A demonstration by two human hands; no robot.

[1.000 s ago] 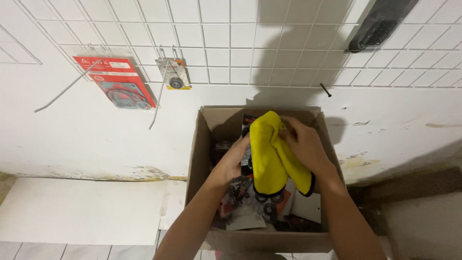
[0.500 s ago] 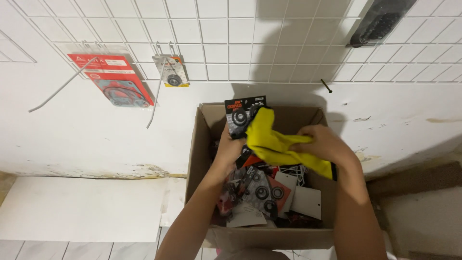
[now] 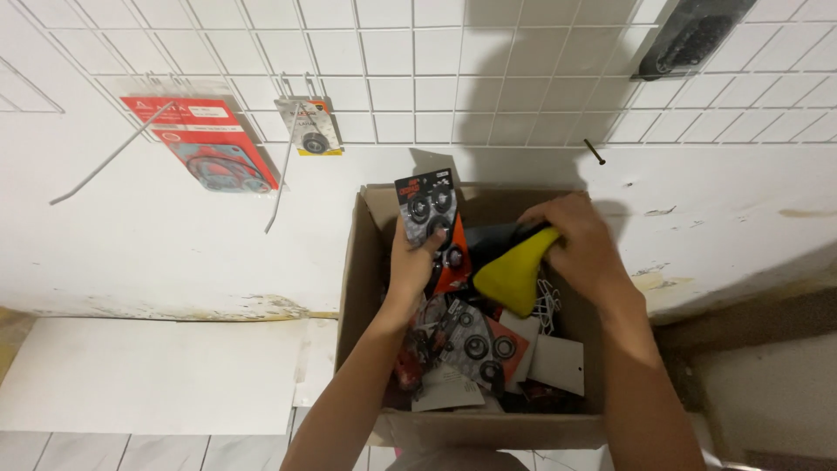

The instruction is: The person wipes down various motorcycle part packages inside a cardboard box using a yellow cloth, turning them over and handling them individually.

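Observation:
A brown cardboard box (image 3: pixel 357 288) stands open against the wall, full of carded packs of small round black parts (image 3: pixel 475 344). My left hand (image 3: pixel 411 257) holds up one such pack (image 3: pixel 427 209), black and red with dark rings on it, above the box's back left corner. My right hand (image 3: pixel 577 244) grips a yellow and black padded object (image 3: pixel 514 275) and presses it down inside the box at the back right.
A white wire grid panel (image 3: pixel 418 78) covers the wall above, with long bare hooks. A red carded pack (image 3: pixel 209 153) and a small pack with a black ring (image 3: pixel 307 129) hang on it. A dark object (image 3: pixel 689 39) hangs top right. A white board (image 3: pixel 148 375) lies at left.
My left hand lifted a carded pack out of the box and raised it. My right hand lowered the yellow object from above the box down into it.

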